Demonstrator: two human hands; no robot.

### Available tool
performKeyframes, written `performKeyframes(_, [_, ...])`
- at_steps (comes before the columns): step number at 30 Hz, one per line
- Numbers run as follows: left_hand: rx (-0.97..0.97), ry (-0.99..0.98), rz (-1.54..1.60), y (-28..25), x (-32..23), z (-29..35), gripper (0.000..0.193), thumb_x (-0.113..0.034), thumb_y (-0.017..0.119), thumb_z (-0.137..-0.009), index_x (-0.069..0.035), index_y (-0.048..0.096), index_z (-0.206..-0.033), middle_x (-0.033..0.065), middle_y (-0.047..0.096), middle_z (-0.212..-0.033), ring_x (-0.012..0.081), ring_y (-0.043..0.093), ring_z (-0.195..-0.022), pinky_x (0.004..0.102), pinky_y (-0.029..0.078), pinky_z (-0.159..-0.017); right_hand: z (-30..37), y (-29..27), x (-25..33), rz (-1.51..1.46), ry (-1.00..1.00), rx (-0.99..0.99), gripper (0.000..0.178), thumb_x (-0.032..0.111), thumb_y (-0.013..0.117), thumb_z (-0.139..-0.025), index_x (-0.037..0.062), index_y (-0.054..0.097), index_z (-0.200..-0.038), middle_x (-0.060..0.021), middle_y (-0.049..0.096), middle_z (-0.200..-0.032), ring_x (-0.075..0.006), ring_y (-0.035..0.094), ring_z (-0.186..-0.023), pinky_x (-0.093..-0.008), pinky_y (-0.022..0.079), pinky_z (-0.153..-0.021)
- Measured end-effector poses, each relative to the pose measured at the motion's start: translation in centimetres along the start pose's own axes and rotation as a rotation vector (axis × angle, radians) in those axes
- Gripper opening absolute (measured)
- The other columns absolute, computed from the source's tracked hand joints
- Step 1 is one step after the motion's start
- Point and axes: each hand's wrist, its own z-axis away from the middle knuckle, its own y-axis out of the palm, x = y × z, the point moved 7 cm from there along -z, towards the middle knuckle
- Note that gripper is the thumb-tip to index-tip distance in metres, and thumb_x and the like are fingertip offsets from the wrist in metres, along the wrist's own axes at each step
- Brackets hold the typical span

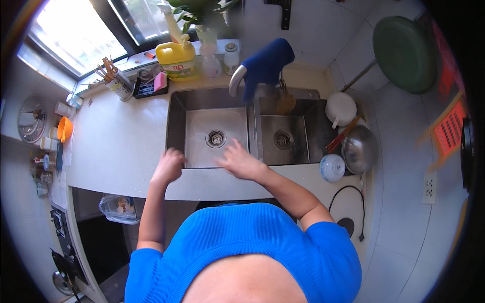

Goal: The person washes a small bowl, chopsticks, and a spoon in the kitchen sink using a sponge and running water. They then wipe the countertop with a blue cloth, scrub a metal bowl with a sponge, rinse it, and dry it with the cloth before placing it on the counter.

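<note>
A steel double sink point(252, 126) is set into the pale counter. My left hand point(171, 164) is over the front left corner of its left basin; the fingers look bent, but motion blurs them. Over the front edge of the same basin is my right hand point(240, 160), its fingers apart and slightly blurred, with nothing seen in them. A round drain point(215, 138) lies just beyond my hands in the left basin. The faucet point(237, 81) at the back has a dark blue cloth point(270, 58) draped over it.
Behind the sink stand a yellow jug point(176, 60), a black tray point(150, 90) with a pink sponge point(160, 81), and a chopsticks holder point(120, 86). To the right are a white pot point(340, 109), a metal bowl point(359, 149) and a patterned bowl point(332, 167). A bin point(119, 209) hangs below left.
</note>
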Motion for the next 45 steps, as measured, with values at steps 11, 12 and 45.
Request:
performKeyframes(11, [0.375, 0.117, 0.481, 3.2, -5.2, 2.5, 0.025, -0.014, 0.055, -0.082, -0.005, 0.057, -0.105, 0.0143, 0.059, -0.103, 0.0300, 0.057, -0.093, 0.0352, 0.045, -0.081, 8.0, 6.9, 2.5, -0.086, 0.568, -0.267, 0.022, 0.013, 0.048, -0.080, 0.0050, 0.062, -0.095, -0.0152, 0.062, -0.091, -0.0307, 0.059, -0.086, -0.0395, 0.047, -0.077])
performKeyframes(12, [0.410, 0.206, 0.418, 2.9, -5.9, 2.1, 0.025, -0.015, 0.054, -0.082, -0.006, 0.057, -0.105, 0.0146, 0.059, -0.103, 0.0303, 0.057, -0.093, 0.0358, 0.045, -0.081, 8.6, 7.4, 3.2, -0.108, 0.618, -0.326, 0.022, 0.013, 0.047, -0.080, 0.0053, 0.062, -0.095, -0.0154, 0.062, -0.091, -0.0308, 0.059, -0.085, -0.0400, 0.047, -0.076])
performKeyframes(45, [1.115, 1.676, -0.310, 20.7, -42.1, 45.4, 0.029, -0.013, 0.054, -0.079, -0.007, 0.056, -0.107, 0.0151, 0.057, -0.104, 0.0323, 0.053, -0.098, 0.0385, 0.043, -0.084, 45.1, 46.7, 57.3, -0.027, 1.817, -1.871, 0.013, 0.011, 0.056, -0.078, 0.0032, 0.060, -0.089, -0.0126, 0.061, -0.086, -0.0278, 0.058, -0.080, -0.0339, 0.046, -0.070])
